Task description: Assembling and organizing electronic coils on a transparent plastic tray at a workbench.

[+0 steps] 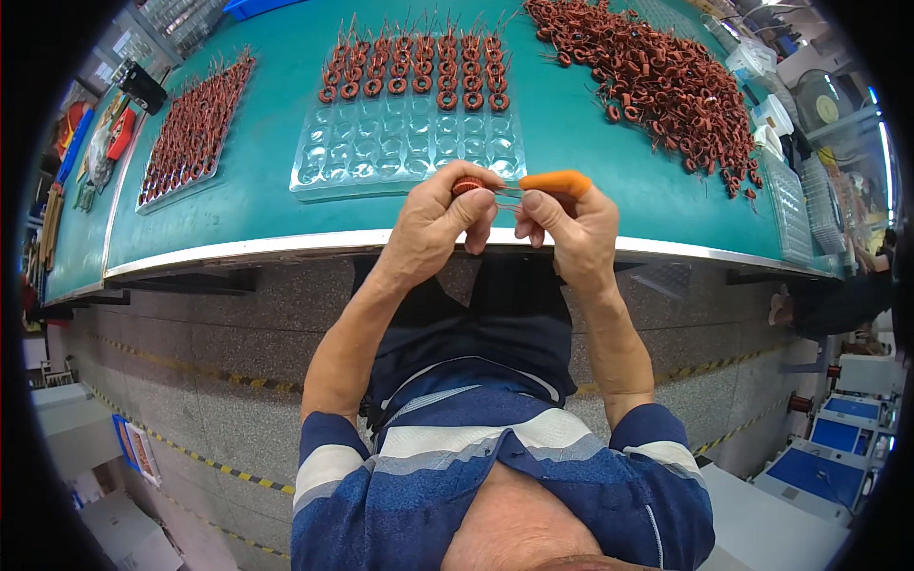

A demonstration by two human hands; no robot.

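Just past the table's front edge, my left hand pinches a red-brown ring-shaped wire coil between thumb and fingers. Thin wire leads stretch from the coil to my right hand, whose thumb and fingers are closed around their ends. An orange sleeve, seemingly a finger cover, lies along my right index finger. Behind my hands sits a clear plastic tray with round pockets. Its far rows hold upright coils with leads pointing away; the near rows show bare pockets.
A large heap of loose coils covers the table's right part. Another filled coil tray stands at the left, near a black object. Stacked clear trays stand at the right edge. The green table has a pale metal front edge.
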